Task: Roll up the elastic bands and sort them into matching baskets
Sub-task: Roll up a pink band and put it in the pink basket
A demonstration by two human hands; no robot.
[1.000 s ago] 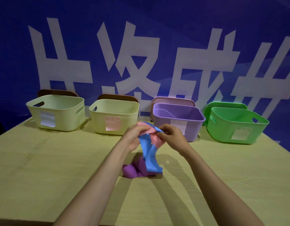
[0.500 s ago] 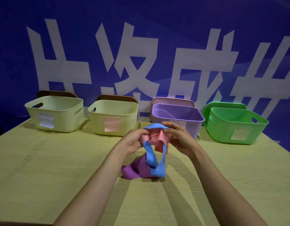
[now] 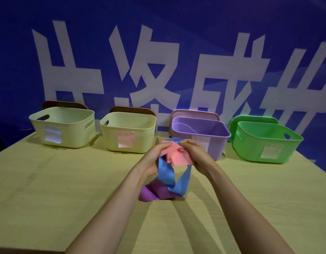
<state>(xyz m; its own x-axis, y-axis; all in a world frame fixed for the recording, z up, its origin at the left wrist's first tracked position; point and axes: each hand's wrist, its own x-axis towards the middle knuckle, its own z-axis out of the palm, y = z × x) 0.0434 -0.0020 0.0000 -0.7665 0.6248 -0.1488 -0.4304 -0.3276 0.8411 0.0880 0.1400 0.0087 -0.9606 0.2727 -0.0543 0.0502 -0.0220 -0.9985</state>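
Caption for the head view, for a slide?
Left hand and right hand hold a pink band; blue band hangs down to purple band.

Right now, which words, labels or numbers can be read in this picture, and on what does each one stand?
"成": third of four large white characters on the blue backdrop; the others are cut off or partly hidden, not surely readable.
White label on the left cream basket: blurred, unreadable.
Pink label on the second cream basket: faint marks, unreadable.
Pale label on the purple basket, whitish label on the green basket: unreadable.
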